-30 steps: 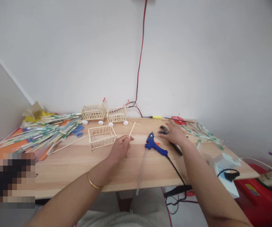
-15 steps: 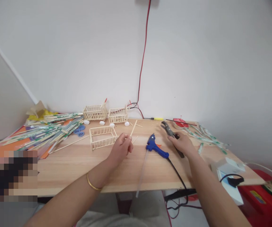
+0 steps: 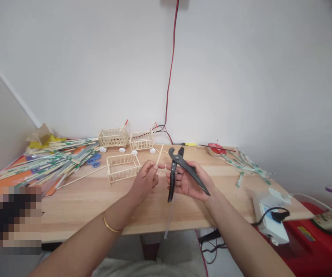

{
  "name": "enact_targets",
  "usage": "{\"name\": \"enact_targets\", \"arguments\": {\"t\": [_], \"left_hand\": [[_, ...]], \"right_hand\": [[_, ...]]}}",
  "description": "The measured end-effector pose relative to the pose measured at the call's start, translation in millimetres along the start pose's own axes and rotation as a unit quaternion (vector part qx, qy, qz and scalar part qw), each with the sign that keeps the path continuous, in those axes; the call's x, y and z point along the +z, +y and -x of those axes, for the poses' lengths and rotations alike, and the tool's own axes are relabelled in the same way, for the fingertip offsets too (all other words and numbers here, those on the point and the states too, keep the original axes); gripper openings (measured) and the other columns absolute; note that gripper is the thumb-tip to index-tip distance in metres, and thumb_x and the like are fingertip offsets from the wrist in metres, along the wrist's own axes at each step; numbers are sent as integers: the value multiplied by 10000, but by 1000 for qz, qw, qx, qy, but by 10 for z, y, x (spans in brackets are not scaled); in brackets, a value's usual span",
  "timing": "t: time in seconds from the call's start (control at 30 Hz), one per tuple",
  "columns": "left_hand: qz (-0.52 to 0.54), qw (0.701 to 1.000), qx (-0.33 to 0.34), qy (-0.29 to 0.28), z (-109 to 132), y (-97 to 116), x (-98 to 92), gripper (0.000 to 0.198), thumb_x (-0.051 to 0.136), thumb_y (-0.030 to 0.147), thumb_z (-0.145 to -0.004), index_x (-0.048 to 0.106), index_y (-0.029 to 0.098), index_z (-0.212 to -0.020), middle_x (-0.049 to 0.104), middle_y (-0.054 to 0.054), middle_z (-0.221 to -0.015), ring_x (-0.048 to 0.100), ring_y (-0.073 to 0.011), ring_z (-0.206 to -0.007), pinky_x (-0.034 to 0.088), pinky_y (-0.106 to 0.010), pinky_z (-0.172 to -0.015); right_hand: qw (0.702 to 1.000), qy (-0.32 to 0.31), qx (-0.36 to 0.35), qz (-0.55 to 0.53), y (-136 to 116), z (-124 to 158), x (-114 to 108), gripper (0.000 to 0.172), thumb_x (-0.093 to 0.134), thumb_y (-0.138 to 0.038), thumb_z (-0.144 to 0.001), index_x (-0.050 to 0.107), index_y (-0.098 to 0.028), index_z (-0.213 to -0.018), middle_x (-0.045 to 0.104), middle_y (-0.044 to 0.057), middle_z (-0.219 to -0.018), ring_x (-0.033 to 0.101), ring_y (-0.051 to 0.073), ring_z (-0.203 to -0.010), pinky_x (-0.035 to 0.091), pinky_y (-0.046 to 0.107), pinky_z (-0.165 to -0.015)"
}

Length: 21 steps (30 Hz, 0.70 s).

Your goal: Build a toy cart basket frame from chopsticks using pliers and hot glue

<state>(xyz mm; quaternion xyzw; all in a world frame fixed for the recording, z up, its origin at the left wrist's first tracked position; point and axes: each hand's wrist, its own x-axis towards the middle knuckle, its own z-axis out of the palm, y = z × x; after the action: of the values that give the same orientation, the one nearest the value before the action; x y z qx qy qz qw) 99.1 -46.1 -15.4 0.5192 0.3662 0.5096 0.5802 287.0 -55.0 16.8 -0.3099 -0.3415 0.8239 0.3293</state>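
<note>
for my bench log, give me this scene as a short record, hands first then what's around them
left hand: bent fingers pinch a thin wooden stick, tilted upward
right hand: palm up, holding a black cutter, handles spread
nearest frame: slatted stick frame, no wheels visible, beside the left hand
behind it: two stick carts with white wheels, near the wall
left side: wrapped sticks in a loose pile, blue discs beside them
far right: red dish near the table's back edge
</note>
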Motion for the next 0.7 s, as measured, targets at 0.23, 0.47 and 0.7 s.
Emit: {"name": "enact_targets", "arguments": {"t": [0.23,0.47,0.7], "left_hand": [[83,991,-70,-74,3,68,14,214,546,383,-789,462,187,-776,473,73,-628,334,-11,-349,188,-162,-359],[118,986,-80,-86,-11,37,-26,164,540,352,-794,473,203,-787,303,106,-477,257,-39,-362,281,-163,-390],[108,988,-76,-81,14,37,5,195,566,356,-776,465,191,-745,374,92,-529,255,-26,-370,201,-165,-377]], "right_hand": [[996,-33,81,9,63,-163,-52,504,346,-531,-805,608,-125,-948,680,140,-895,641,210,-796,436,343,-822],[995,-66,68,20,129,-81,41,762,303,-773,-738,563,-149,-1089,644,167,-1028,605,254,-977,428,390,-860],[996,-79,0,46,356,132,141,567,637,-479,-675,516,-263,-1185,623,91,-1078,581,236,-997,406,387,-898]]}}
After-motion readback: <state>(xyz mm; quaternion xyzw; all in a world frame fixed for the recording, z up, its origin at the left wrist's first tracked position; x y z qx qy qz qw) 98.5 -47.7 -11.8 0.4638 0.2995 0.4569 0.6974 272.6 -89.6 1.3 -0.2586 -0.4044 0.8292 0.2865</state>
